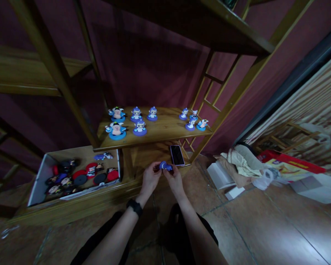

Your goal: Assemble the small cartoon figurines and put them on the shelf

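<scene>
Purple figurine (166, 166) pinched by left hand (150, 178), right hand (175, 180); wide gap splits shelf figurines (139, 127).

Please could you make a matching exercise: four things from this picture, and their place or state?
1. Phone
2. Open box
3. Purple figurine nearest the phone
4. Black wristband

A. Around the left wrist
B. Lying screen up on the lower shelf
C. Between left hand and right hand
D. Containing several figurines

Pairs: 1-B, 2-D, 3-C, 4-A
</scene>
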`<action>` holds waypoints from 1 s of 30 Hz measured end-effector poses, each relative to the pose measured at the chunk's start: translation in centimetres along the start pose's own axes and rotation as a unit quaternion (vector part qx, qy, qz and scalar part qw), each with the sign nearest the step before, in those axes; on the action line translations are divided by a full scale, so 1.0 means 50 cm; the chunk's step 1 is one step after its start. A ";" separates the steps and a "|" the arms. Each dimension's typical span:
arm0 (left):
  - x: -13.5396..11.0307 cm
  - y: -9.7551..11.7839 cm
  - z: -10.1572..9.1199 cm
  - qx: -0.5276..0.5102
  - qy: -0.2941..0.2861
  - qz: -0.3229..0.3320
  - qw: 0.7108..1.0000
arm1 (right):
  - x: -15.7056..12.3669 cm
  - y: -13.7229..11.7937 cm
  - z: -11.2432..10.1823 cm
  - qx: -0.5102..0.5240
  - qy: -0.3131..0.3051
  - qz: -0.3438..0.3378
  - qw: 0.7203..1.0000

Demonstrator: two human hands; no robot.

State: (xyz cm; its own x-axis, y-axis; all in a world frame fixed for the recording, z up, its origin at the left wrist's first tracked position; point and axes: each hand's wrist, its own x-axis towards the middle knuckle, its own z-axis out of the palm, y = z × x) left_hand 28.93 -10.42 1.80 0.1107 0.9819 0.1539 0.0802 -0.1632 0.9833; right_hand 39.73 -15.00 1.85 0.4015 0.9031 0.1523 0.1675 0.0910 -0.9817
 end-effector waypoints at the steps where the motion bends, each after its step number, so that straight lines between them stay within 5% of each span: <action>1: 0.000 0.001 0.000 -0.010 -0.008 -0.008 1.000 | 0.000 -0.004 -0.001 -0.004 0.007 -0.001 1.000; 24: -0.016 -0.011 0.001 -0.013 -0.051 -0.051 0.997 | -0.005 0.011 -0.009 -0.074 0.022 -0.012 0.997; 30: -0.007 -0.028 -0.015 -0.063 -0.041 -0.105 0.992 | -0.009 0.010 -0.013 0.032 -0.037 0.048 0.998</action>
State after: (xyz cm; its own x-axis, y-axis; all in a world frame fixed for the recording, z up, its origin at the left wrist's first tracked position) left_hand 28.03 -10.44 0.45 0.1856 0.9809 -0.0591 -0.0128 0.0626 0.9980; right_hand 40.23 -15.61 1.35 0.3442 0.9376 0.0500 0.0728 0.0264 -0.9970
